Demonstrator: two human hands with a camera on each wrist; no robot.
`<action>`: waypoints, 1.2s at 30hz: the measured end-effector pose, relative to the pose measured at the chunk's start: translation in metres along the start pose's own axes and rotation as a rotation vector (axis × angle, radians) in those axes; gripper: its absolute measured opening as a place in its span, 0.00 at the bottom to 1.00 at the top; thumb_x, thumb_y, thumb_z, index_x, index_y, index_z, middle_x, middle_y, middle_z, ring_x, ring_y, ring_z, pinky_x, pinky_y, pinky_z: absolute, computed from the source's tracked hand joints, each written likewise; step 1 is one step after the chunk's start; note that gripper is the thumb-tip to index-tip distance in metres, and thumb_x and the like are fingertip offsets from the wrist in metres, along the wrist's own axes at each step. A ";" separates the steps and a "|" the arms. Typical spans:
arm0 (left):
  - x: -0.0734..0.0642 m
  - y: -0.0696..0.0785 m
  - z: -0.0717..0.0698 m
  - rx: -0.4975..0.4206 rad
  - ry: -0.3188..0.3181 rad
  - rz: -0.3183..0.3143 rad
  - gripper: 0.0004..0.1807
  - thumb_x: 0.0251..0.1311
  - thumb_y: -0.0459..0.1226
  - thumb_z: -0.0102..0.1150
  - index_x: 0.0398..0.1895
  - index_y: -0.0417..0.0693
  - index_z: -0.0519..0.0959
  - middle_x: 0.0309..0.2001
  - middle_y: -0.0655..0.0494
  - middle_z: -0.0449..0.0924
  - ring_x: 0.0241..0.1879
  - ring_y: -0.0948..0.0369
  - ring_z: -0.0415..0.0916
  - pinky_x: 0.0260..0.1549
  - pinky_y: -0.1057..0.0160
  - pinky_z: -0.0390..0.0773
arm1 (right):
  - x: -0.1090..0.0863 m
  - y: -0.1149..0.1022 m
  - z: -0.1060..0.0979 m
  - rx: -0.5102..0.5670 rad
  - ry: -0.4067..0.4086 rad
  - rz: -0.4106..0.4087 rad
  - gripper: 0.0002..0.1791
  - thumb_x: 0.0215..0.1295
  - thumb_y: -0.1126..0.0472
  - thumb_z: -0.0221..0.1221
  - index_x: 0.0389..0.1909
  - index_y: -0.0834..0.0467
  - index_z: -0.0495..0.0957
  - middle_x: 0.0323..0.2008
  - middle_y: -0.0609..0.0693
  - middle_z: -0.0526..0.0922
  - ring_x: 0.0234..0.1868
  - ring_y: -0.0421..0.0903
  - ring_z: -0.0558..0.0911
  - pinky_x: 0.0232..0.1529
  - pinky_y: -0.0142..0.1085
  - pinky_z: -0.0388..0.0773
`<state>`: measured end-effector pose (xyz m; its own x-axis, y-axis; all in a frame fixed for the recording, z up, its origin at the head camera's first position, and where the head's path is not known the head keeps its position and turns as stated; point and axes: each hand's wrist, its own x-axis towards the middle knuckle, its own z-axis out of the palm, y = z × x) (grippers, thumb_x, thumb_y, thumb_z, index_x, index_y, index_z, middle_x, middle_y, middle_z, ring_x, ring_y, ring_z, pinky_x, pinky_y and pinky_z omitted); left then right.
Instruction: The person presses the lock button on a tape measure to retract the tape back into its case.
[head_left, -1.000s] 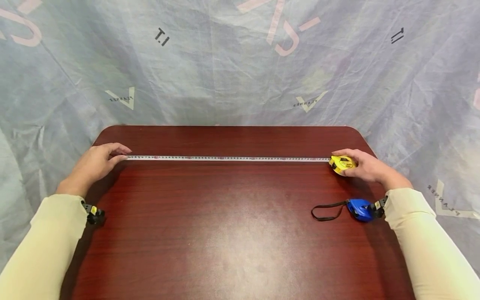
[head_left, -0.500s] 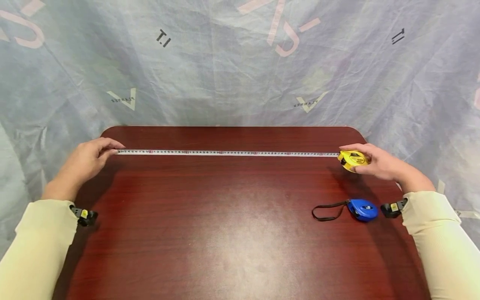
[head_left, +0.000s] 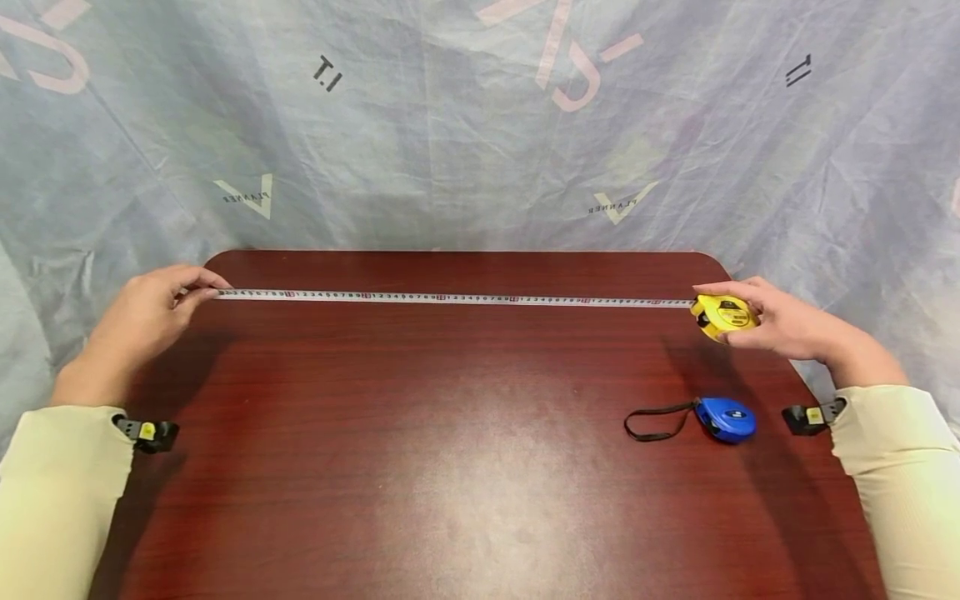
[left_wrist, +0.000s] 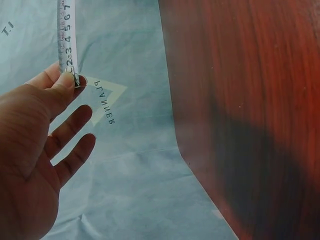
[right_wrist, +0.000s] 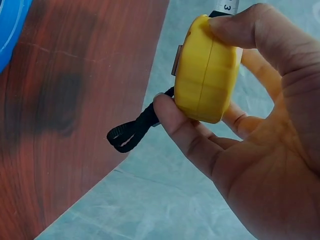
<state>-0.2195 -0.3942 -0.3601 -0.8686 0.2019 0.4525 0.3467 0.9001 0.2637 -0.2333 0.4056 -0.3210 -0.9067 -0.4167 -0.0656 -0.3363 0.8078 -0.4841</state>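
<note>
A yellow tape measure [head_left: 726,317] is gripped by my right hand [head_left: 791,327] at the right of the head view. From its case a white blade [head_left: 442,297] with black and red numbers runs nearly straight across to my left hand [head_left: 146,312]. In the left wrist view, thumb and index finger pinch the blade's end [left_wrist: 69,60], and the other fingers spread loosely. A black wrist strap [right_wrist: 131,132] dangles from the yellow case in the right wrist view. Shadows on the table suggest both hands are raised above it.
A blue tape measure [head_left: 724,419] with a black cord loop [head_left: 660,423] lies on the reddish-brown table [head_left: 465,467], nearer me than the yellow one. Behind the table hangs a grey printed sheet [head_left: 450,125]. Wrist cameras sit at both cuffs.
My hands have moved apart, left hand leftward and right hand rightward, both slightly farther up the view. More blade now shows between them. The blue tape measure stays put.
</note>
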 end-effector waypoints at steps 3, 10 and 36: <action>0.001 0.000 0.000 0.003 0.008 0.001 0.10 0.68 0.29 0.65 0.46 0.50 0.87 0.44 0.50 0.87 0.34 0.76 0.68 0.36 0.65 0.66 | -0.001 -0.002 -0.001 0.013 0.003 0.019 0.39 0.64 0.68 0.69 0.75 0.54 0.68 0.58 0.62 0.65 0.50 0.50 0.64 0.36 0.35 0.74; 0.000 0.000 0.000 0.009 0.026 0.005 0.10 0.66 0.28 0.66 0.45 0.51 0.87 0.43 0.50 0.86 0.33 0.80 0.66 0.35 0.65 0.66 | -0.002 0.003 -0.001 0.018 0.044 -0.041 0.37 0.60 0.72 0.69 0.71 0.54 0.71 0.58 0.59 0.68 0.47 0.46 0.66 0.37 0.34 0.71; -0.006 0.001 -0.004 -0.018 0.060 -0.028 0.12 0.62 0.28 0.70 0.43 0.55 0.88 0.39 0.57 0.87 0.30 0.86 0.64 0.31 0.69 0.65 | -0.008 -0.005 -0.001 -0.042 0.123 -0.196 0.28 0.61 0.75 0.68 0.61 0.53 0.82 0.57 0.50 0.76 0.48 0.36 0.72 0.41 0.25 0.71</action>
<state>-0.2126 -0.3956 -0.3592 -0.8555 0.1532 0.4945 0.3295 0.8979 0.2919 -0.2251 0.4051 -0.3169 -0.8465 -0.5152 0.1338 -0.5166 0.7345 -0.4400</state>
